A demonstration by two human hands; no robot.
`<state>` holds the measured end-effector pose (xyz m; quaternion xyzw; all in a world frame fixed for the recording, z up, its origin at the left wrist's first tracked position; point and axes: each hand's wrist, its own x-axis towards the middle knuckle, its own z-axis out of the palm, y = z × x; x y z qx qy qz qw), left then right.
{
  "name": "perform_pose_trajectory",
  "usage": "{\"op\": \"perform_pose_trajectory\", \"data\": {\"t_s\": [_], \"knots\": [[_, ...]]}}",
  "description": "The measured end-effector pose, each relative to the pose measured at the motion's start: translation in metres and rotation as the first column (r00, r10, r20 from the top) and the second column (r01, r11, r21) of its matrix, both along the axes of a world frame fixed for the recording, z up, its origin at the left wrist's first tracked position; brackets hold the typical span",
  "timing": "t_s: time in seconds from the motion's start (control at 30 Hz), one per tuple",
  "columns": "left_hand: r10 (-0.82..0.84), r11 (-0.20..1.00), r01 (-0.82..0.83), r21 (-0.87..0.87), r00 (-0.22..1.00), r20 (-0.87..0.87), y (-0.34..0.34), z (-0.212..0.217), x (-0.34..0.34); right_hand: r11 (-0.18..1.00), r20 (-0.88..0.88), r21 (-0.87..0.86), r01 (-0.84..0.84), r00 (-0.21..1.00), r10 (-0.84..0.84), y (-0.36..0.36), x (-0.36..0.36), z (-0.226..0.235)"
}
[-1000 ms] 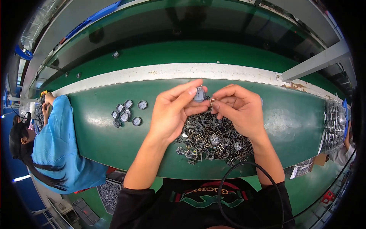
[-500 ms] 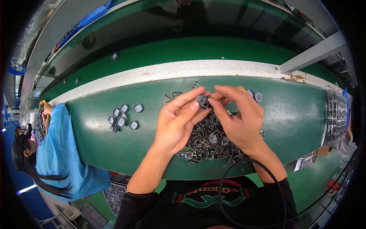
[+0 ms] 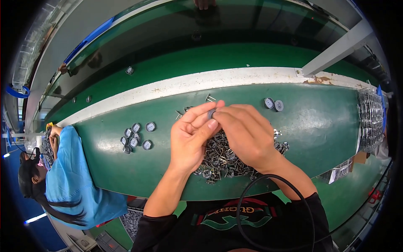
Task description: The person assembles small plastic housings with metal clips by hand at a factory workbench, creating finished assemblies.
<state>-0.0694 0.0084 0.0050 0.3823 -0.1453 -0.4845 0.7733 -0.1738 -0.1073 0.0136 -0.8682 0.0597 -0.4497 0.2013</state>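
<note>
Grey round disc [image 3: 212, 112], mostly finger-hidden.

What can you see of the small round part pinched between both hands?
Only a sliver of the small round part shows: a grey, disc-like edge, seemingly like the loose discs lying on the bench. The left hand pinches it at the fingertips and the right hand covers its other side. It is held above the pile of metal parts.

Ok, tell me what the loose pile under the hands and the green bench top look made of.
Pile of small parts: likely metal, thin grey pins with glints. Green bench top: smooth painted or coated surface, worn pale in patches; base material unclear.
</note>
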Motion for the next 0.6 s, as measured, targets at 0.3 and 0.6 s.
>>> {"op": "perform_pose_trajectory", "data": {"t_s": [0.3,0.6], "knots": [[0.082,0.922,-0.301,0.243,0.766,0.637,-0.034,0.012,0.067,0.945,-0.322,0.324,-0.05,0.933,0.16,-0.05,-0.017,-0.011],[-0.045,0.779,-0.526,0.34,0.494,0.868,-0.16,-0.066,0.231,0.959,-0.53,0.21,-0.193,0.801,0.277,-0.045,-0.01,-0.032]]}}
